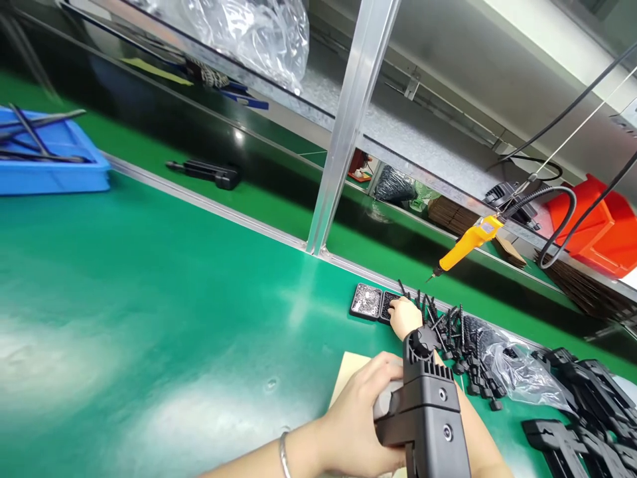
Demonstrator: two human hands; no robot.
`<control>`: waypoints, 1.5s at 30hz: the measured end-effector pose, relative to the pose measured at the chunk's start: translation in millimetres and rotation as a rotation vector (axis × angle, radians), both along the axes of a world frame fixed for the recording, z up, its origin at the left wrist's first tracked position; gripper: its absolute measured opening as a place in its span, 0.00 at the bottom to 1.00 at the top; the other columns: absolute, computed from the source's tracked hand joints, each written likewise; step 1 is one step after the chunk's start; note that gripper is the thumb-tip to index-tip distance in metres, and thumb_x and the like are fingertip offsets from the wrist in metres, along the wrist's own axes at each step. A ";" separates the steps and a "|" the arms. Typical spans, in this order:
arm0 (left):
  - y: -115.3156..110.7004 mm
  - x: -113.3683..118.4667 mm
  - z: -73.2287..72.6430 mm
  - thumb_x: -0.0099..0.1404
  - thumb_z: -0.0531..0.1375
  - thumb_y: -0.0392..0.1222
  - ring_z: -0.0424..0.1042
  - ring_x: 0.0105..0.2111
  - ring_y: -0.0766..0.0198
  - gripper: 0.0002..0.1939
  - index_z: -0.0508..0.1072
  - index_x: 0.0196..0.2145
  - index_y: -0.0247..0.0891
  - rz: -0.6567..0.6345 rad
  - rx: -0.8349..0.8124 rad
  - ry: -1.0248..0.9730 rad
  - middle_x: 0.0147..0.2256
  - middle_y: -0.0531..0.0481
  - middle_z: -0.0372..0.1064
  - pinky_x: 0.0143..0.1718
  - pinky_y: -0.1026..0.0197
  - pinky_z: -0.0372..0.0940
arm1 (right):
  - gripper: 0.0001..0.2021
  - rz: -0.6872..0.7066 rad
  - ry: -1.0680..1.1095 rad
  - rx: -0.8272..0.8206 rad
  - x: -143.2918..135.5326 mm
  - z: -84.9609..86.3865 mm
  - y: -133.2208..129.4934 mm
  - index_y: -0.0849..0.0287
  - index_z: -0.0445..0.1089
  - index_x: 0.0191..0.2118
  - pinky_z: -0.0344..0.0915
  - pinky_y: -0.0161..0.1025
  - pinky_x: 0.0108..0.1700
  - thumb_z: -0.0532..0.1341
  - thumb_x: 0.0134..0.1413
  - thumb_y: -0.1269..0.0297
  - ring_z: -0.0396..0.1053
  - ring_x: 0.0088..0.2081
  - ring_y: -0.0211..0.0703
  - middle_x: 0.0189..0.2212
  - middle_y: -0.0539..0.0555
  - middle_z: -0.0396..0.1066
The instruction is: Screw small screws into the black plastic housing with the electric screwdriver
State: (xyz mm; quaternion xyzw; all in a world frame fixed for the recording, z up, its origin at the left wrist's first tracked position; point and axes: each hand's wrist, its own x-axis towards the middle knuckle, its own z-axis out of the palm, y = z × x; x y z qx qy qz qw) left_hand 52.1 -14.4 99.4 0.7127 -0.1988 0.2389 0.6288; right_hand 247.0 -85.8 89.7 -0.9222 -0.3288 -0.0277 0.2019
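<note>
My left hand (361, 418), with a silver bracelet at its wrist, is wrapped round a black plastic clamp-like part (430, 411) with a grey pad. The part stands upright over a pale board (348, 368). Farther off, my right hand (405, 317) reaches behind the part, its fingertips in a small black tray of dark screws (388, 307); whether they pinch a screw is too small to tell. Beside that tray sits another one with silver screws (367, 300). The black part hides some of my right forearm.
A yellow electric screwdriver (468, 245) hangs at the right above black threaded rods (455, 338). Black clamp parts (587, 405) and a plastic bag (522, 372) lie at the right. A blue bin (54, 176) stands left. A metal post (343, 133) rises at the bench's back edge.
</note>
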 end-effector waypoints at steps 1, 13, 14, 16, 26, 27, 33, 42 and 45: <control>-0.4 -0.1 -0.8 0.46 0.67 0.35 0.70 0.41 0.52 0.28 0.67 0.47 0.42 0.006 -0.001 -0.004 0.41 0.47 0.68 0.43 0.52 0.67 | 0.10 -0.009 0.016 -0.035 0.5 -1.7 0.5 0.61 0.72 0.39 0.72 0.43 0.45 0.60 0.66 0.59 0.72 0.41 0.42 0.39 0.53 0.73; -1.4 -0.4 -1.2 0.47 0.68 0.36 0.69 0.41 0.54 0.29 0.66 0.47 0.44 0.014 0.000 -0.004 0.41 0.49 0.68 0.41 0.53 0.66 | 0.11 -0.025 0.144 0.077 8.9 -3.9 -12.3 0.61 0.72 0.43 0.70 0.48 0.51 0.59 0.67 0.58 0.72 0.46 0.44 0.44 0.55 0.73; -1.5 -0.6 -0.6 0.47 0.68 0.36 0.69 0.41 0.54 0.29 0.66 0.47 0.44 0.012 0.000 -0.004 0.42 0.49 0.68 0.41 0.53 0.66 | 0.11 -0.030 0.159 0.116 9.0 -3.6 -14.6 0.61 0.72 0.42 0.70 0.48 0.50 0.59 0.66 0.58 0.72 0.45 0.44 0.43 0.55 0.73; -1.8 -1.4 0.5 0.48 0.67 0.36 0.69 0.41 0.54 0.28 0.65 0.47 0.44 0.011 0.004 -0.004 0.42 0.49 0.68 0.42 0.53 0.66 | 0.11 -0.040 0.200 0.202 9.0 -2.5 -18.9 0.62 0.72 0.40 0.71 0.45 0.46 0.59 0.66 0.58 0.72 0.41 0.42 0.40 0.54 0.73; -0.7 -2.9 1.4 0.48 0.65 0.31 0.68 0.43 0.54 0.29 0.65 0.48 0.44 -0.013 0.018 0.042 0.43 0.49 0.66 0.44 0.51 0.67 | 0.22 -0.033 0.346 0.901 -18.5 47.7 -36.5 0.59 0.64 0.28 0.65 0.31 0.22 0.62 0.57 0.43 0.66 0.19 0.33 0.22 0.48 0.70; -0.8 -2.8 1.6 0.48 0.64 0.31 0.68 0.42 0.54 0.29 0.65 0.47 0.44 -0.016 0.018 0.041 0.43 0.49 0.66 0.44 0.51 0.67 | 0.23 -0.010 0.348 0.968 -28.0 58.6 -42.4 0.58 0.63 0.28 0.66 0.32 0.21 0.62 0.55 0.41 0.67 0.20 0.34 0.23 0.49 0.72; -0.2 -1.8 0.3 0.49 0.64 0.32 0.68 0.43 0.53 0.27 0.66 0.48 0.44 -0.010 0.037 0.051 0.44 0.48 0.67 0.43 0.51 0.67 | 0.11 0.282 0.298 1.102 -96.9 122.5 -78.4 0.56 0.74 0.24 0.65 0.31 0.20 0.74 0.47 0.60 0.68 0.20 0.35 0.21 0.48 0.72; 0.7 -2.1 -7.0 0.47 0.63 0.29 0.67 0.45 0.50 0.29 0.65 0.49 0.40 -0.033 0.065 0.103 0.46 0.44 0.65 0.47 0.48 0.66 | 0.10 0.426 0.327 0.392 -129.9 173.2 -97.8 0.51 0.81 0.39 0.71 0.31 0.40 0.65 0.59 0.74 0.74 0.37 0.37 0.34 0.51 0.77; 0.8 -2.2 -3.5 0.48 0.64 0.30 0.67 0.45 0.51 0.30 0.65 0.50 0.41 -0.046 0.053 0.102 0.46 0.45 0.66 0.47 0.49 0.66 | 0.12 0.443 0.308 0.322 -133.4 178.1 -103.8 0.49 0.79 0.42 0.71 0.32 0.40 0.61 0.62 0.74 0.73 0.37 0.37 0.35 0.51 0.76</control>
